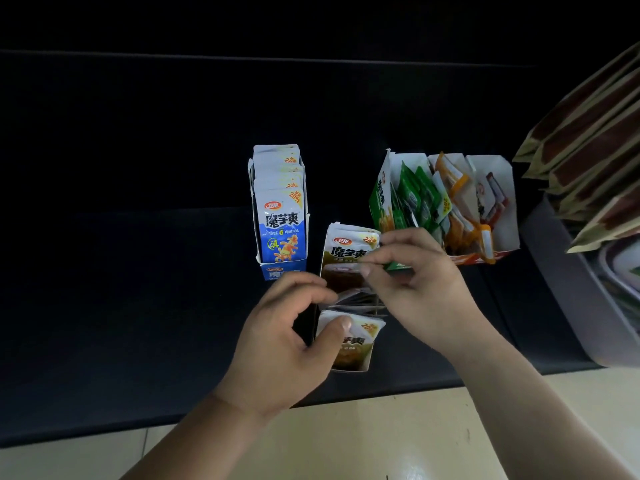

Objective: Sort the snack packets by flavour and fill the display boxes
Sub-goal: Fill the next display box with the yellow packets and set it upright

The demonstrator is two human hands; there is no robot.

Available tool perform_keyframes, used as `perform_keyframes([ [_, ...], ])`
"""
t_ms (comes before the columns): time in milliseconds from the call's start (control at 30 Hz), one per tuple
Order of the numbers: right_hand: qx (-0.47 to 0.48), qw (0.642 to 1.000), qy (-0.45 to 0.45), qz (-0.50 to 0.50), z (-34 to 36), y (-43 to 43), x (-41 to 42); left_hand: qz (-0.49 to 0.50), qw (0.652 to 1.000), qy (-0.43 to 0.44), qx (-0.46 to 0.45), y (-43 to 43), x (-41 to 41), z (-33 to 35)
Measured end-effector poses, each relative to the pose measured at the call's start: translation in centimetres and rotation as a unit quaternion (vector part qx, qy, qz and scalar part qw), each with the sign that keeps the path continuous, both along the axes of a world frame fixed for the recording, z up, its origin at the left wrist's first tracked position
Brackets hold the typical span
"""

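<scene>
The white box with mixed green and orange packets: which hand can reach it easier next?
Probably the right hand: it is next to that white mixed box, though pinching a brown snack packet; the left hand, farther away, holds the narrow display box.

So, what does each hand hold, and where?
Left hand grips front brown packet, top corner; right hand pinches rear brown packet, right edge.
</scene>
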State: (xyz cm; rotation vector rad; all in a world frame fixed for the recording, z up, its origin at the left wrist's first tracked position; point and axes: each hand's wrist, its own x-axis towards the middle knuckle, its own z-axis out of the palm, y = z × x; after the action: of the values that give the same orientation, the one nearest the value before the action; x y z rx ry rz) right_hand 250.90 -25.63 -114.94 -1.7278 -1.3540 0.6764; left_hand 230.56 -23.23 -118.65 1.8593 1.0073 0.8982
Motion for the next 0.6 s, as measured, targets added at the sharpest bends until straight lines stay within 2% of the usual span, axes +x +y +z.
perform_keyframes([
  [100,0.061,0.997,-0.007,-0.042,1.0,0.6,-0.2,0.022,0.999,0.020,0.015,0.6,0.3,0.0],
  [200,0.072,0.990,0.099,-0.071,2.7,0.7,-0.2,0.093,0.991,0.095,0.026,1.7,1.3,0.4],
  [267,0.073,0.983,0.128,-0.109,3.5,0.5,-0.1,0.130,0.982,0.138,-0.004,2.3,2.0,1.2],
  [400,0.142,0.959,0.145,-0.199,6.3,-0.5,0.9,0.039,0.980,0.192,0.022,1.2,1.7,1.8],
  [500,0.191,0.936,0.144,-0.258,9.3,-1.6,2.5,-0.063,0.967,0.248,-0.007,-0.8,0.5,2.8],
  [600,0.160,0.942,0.131,-0.265,9.9,-3.1,3.2,-0.143,0.936,0.323,0.000,-2.3,0.2,3.2],
])
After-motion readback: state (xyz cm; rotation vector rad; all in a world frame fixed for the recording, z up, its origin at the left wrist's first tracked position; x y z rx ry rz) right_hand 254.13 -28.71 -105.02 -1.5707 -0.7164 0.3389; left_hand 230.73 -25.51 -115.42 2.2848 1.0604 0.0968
